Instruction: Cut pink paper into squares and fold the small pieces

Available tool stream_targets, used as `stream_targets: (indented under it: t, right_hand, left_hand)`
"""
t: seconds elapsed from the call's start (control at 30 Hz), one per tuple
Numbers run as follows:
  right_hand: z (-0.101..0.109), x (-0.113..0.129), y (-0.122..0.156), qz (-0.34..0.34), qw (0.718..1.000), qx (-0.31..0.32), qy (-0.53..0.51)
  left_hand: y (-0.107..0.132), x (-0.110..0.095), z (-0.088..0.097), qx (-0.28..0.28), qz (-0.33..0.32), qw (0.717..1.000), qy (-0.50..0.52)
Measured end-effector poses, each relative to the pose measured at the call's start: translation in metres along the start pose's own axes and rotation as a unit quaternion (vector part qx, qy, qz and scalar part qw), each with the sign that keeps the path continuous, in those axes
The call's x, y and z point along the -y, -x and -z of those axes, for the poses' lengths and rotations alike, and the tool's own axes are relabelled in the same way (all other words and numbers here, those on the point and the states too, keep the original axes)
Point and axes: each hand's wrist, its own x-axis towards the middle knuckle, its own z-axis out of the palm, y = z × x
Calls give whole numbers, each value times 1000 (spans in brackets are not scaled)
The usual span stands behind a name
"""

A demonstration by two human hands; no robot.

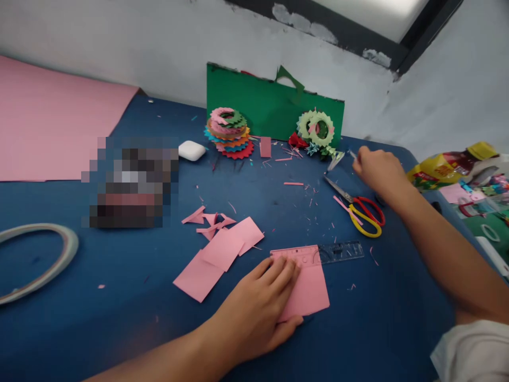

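My left hand (264, 302) lies flat over a square piece of pink paper (308, 294). Its fingers press on a clear plastic ruler (342, 252) laid along the paper's upper edge, and the thumb rests by the lower edge. Farther back on the right, my right hand (376, 167) is closed in a pinch. A thin, pale tip shows at its fingers, too small to name. Below that hand lie scissors (366, 212) with one red and one yellow handle, blades parted. Left of my left hand are overlapping pink paper rectangles (220, 252) and folded pink scraps (210, 220).
A roll of tape (69, 249) lies at left, near a large pink sheet (47, 127). A white case (192, 150) sits beside a blurred-out patch. Stacked paper rings (228, 132) and a green board (262, 106) stand at the back. A yellow-labelled bottle (445, 167) is at right.
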Motion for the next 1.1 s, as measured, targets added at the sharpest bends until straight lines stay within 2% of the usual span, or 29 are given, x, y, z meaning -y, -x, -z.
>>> stream_targets:
  t: [0.07,0.1,0.13,0.2,0.27,0.3,0.33,0.43,0.5,0.53,0.7,1.1]
  right_hand:
    - [13,5,7,-18,990,-15,-140]
    - [19,10,13,-17,971,-3,-238]
    - [23,19,22,-5,941,18,-339]
    - [26,41,44,17,855,70,-513]
    - [22,66,70,53,781,101,-615]
    - [18,78,82,78,757,104,-640]
    - [13,89,94,105,747,96,-649]
    - [-1,107,117,216,767,-1,-604]
    - [-7,109,124,258,777,-58,-571]
    - [-9,108,125,270,779,-67,-562]
    - [-10,104,126,282,781,-33,-557]
    - [-11,106,128,300,773,-57,-557]
  left_hand:
    - [0,0,-1,4,-2,1000,3]
    - [0,0,-1,2,-3,1000,4]
    - [0,0,-1,-2,-2,1000,4]
    - [1,0,-1,-10,4,1000,2]
    - [1,0,-1,-11,5,1000,-2]
    - [1,0,-1,-10,2,1000,-5]
    - [0,0,-1,-9,-3,1000,-9]
    - [0,1,0,-10,-13,1000,-15]
    - [0,2,0,-11,-11,1000,-14]
    - [0,2,0,-12,-11,1000,-13]
    - [1,1,-1,-14,-4,1000,-5]
    - [1,1,1,6,-9,1000,-15]
